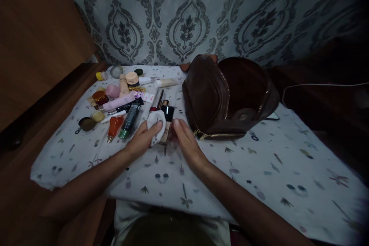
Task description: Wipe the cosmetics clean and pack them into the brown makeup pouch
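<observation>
My left hand (142, 138) is closed on a crumpled white cloth (157, 123), its thumb on top. Just right of the cloth, a bottle with a black cap (168, 113) and a beige body lies on the patterned sheet. My right hand (184, 138) is beside that bottle's right side, fingers stretched out and pointing away from me; whether they touch it I cannot tell. Past the cloth lie slim dark tubes (158, 99). To the left are a dark bottle with a green cap (131, 120) and an orange bottle (115, 126).
An unzipped brown leather bag (204, 92) stands on the right of the sheet (161, 178). Several jars and tubes, among them a pink tube (118, 102), are spread at the back left. Behind is a patterned wall; a wooden panel (37, 27) rises on the left.
</observation>
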`<state>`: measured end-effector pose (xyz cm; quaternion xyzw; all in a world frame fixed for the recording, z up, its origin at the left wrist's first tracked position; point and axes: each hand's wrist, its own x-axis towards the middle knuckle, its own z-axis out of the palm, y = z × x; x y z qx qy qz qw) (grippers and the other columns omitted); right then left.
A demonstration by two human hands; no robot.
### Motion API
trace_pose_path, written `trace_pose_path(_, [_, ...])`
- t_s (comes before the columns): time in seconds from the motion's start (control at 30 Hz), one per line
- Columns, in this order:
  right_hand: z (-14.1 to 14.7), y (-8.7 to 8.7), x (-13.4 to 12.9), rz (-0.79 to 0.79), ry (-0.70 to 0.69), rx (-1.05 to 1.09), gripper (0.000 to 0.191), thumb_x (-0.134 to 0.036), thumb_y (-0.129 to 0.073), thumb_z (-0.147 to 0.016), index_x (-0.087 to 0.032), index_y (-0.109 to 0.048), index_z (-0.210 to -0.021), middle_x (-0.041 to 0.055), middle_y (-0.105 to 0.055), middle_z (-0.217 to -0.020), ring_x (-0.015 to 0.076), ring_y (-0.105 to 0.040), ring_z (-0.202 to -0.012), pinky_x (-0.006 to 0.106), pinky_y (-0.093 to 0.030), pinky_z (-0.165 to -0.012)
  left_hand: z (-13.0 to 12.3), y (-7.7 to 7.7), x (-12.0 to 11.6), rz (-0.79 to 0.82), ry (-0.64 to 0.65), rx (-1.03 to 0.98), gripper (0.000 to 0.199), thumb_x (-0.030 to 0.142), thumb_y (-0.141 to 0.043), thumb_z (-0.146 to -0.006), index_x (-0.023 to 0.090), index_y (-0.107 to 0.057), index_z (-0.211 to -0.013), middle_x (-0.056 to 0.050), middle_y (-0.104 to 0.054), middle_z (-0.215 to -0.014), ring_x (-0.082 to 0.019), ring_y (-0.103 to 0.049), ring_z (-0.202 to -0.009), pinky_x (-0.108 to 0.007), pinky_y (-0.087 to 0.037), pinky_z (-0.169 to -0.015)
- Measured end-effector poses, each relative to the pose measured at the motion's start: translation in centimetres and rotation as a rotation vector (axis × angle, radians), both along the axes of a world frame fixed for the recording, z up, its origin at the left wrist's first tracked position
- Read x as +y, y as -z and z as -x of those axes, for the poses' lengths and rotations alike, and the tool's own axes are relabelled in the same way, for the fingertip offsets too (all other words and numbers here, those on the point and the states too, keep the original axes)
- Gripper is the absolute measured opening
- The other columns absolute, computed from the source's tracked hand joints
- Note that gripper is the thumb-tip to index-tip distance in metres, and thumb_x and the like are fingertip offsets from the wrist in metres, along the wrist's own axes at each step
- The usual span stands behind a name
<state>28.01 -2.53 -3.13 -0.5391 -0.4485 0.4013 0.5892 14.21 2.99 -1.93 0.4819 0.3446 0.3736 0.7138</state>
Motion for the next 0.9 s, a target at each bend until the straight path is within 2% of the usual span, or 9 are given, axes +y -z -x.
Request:
trace_pose_path(0.07, [-0.9,-0.6,0.1,-0.046,0.095,-0.094,0.042,-0.061,-0.057,-0.088,-0.021,-0.066,-0.093,0.0057,-0.066,-0.095,0.0212,-0.062,-0.090,0.034,-0.051,-0.077,0.4,0.0,0.2,-0.032,-0.024,0.032,0.050,0.054,-0.082,-0.072,0.014,-0.073,-0.099,-0.004,-0.075,-0.084,-0.017,-0.069,-0.080,-0.026,-0.054,-0.075])
trace_pose_path(0.13, [-1.4,-1.0,0.3,-0.080,0.136,-0.113,0.039,-0.057,-0.067,-0.081,-0.020,-0.068,-0.095,0.0058,-0.064,-0.098,0.0209,-0.061,-0.089,0.032,-0.050,-0.073,0.5,0.1,0.3,-0.046,0.016,0.063,0.050,0.055,-0.080,-0.073,0.014,-0.073,-0.100,-0.004,-0.075,-0.084,-0.017,-0.068,-0.077,-0.025,-0.054,-0.073])
trace_pose_path(0.27, [-1.4,-0.7,0.6,-0.010,0.034,0.028,0.033,-0.050,-0.076,-0.073,-0.019,-0.069,-0.082,0.0022,-0.062,-0.082,0.0171,-0.056,-0.074,0.029,-0.047,-0.065,0.2,0.0,0.1,-0.003,0.125,0.077,0.059,0.061,-0.082,-0.066,0.012,-0.073,-0.096,-0.003,-0.073,-0.072,-0.016,-0.066,-0.062,-0.024,-0.053,-0.058])
trace_pose_path(0.37, [-1.2,-0.5,0.5,0.051,-0.024,0.206,0.034,-0.050,-0.079,-0.071,-0.019,-0.065,-0.077,-0.0007,-0.060,-0.072,0.0147,-0.052,-0.064,0.028,-0.045,-0.059,0.0,-0.2,0.1,0.107,0.189,0.047,0.060,0.060,-0.084,-0.064,0.011,-0.072,-0.097,-0.005,-0.073,-0.072,-0.019,-0.069,-0.062,-0.027,-0.056,-0.057])
trace_pose_path(0.47, [-1.2,-1.0,0.4,0.065,-0.076,0.367,0.037,-0.050,-0.081,-0.069,-0.019,-0.065,-0.081,-0.0023,-0.059,-0.069,0.0123,-0.049,-0.057,0.026,-0.042,-0.052,0.3,-0.6,0.3,0.198,0.271,-0.009,0.055,0.052,-0.083,-0.069,0.010,-0.071,-0.102,-0.011,-0.076,-0.084,-0.024,-0.073,-0.070,-0.032,-0.060,-0.059])
trace_pose_path(0.57, [-1.5,-1.7,0.4,0.011,-0.064,0.442,0.037,-0.047,-0.085,-0.066,-0.018,-0.065,-0.078,-0.0041,-0.056,-0.067,0.0080,-0.042,-0.053,0.022,-0.035,-0.047,0.8,-0.7,0.8,0.264,0.360,-0.062,0.047,0.044,-0.076,-0.080,0.010,-0.069,-0.112,-0.015,-0.077,-0.098,-0.028,-0.076,-0.081,-0.034,-0.061,-0.059])
trace_pose_path(0.67, [-1.9,-2.3,0.6,-0.024,-0.053,0.485,0.039,-0.045,-0.088,-0.063,-0.017,-0.065,-0.076,-0.0064,-0.049,-0.061,0.0051,-0.034,-0.049,0.020,-0.026,-0.043,1.1,-0.6,1.2,0.333,0.414,-0.083,0.040,0.040,-0.069,-0.088,0.009,-0.068,-0.113,-0.017,-0.077,-0.093,-0.027,-0.076,-0.083,-0.030,-0.061,-0.060])
trace_pose_path(0.73, [-2.1,-2.5,0.7,-0.027,-0.061,0.524,0.039,-0.045,-0.088,-0.062,-0.018,-0.065,-0.077,-0.0069,-0.047,-0.060,0.0053,-0.033,-0.049,0.019,-0.025,-0.042,1.2,-0.4,1.2,0.361,0.413,-0.091,0.038,0.038,-0.068,-0.089,0.008,-0.069,-0.112,-0.016,-0.078,-0.089,-0.026,-0.076,-0.080,-0.028,-0.061,-0.060])
trace_pose_path(0.9, [-2.2,-2.5,1.0,-0.050,-0.042,0.591,0.037,-0.040,-0.090,-0.060,-0.020,-0.066,-0.080,-0.0067,-0.047,-0.063,0.0058,-0.035,-0.053,0.018,-0.032,-0.045,0.8,-0.3,0.8,0.309,0.299,-0.124,0.030,0.030,-0.076,-0.083,0.010,-0.071,-0.105,-0.012,-0.077,-0.089,-0.021,-0.073,-0.072,-0.028,-0.061,-0.058])
